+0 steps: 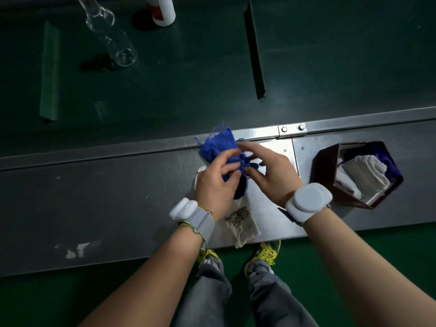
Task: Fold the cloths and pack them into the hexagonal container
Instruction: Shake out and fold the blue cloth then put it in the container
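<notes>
Two hands, left hand and right hand, grip a blue cloth above the worktop. Right of them, a hexagonal container holds a folded white cloth.

Left of the hexagonal container the steel ledge lies bare up to the blue cloth. Inside the container, a rolled white cloth and a purple cloth crowd most of the opening.

factory line, green conveyor belt, steel workbench

Blue cloth; dark-red hexagonal container; white folded cloth.
</notes>
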Motion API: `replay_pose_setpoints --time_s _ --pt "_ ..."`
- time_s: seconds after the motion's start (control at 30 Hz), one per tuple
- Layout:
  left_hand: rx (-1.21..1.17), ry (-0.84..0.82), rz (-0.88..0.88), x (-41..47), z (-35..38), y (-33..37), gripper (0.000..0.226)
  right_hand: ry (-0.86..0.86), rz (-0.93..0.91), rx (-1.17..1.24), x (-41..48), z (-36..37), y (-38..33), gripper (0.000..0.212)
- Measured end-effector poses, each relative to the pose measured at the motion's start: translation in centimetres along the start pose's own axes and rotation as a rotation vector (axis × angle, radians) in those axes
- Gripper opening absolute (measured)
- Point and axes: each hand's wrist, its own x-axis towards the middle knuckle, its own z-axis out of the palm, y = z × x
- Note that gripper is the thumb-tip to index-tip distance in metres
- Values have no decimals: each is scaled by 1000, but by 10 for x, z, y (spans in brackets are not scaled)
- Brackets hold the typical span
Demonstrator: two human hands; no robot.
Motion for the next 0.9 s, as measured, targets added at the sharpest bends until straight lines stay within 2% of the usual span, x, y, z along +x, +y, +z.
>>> replay_pose_setpoints --time_s 0.07,0.13,0.27,0.37,0.47,0.53,0.63,0.7,0.8,0.9 --pt "49 27 35 5 0 2 33 10 -39 -89 4 -4 -4 34" --pt "151 74 105 9 1 7 25 110 -104 -205 6 -9 -13 17" --pt "309 126 185 17 3 18 22 238 -137 -182 5 -29 -30 7" --pt "455 133 127 26 -8 19 22 339 -128 -117 0 -58 -32 4" --pt "656 1 5 37 -23 24 25 470 -96 -80 -6 -91 -21 6" --pt "707 -84 -86 43 -32 37 22 524 -32 -61 -11 -111 -9 6" --pt "539 -233 -304 59 -47 71 9 519 119 -64 -14 -122 11 4" --pt "354 -263 -399 67 -48 95 3 556 202 45 -16 -128 17 6" --pt "76 -105 -317 74 -40 122 14 621 198 239 -20 -139 13 17" --pt "13 -21 -146 64 -30 128 22 641 193 302 -34 -142 13 13"
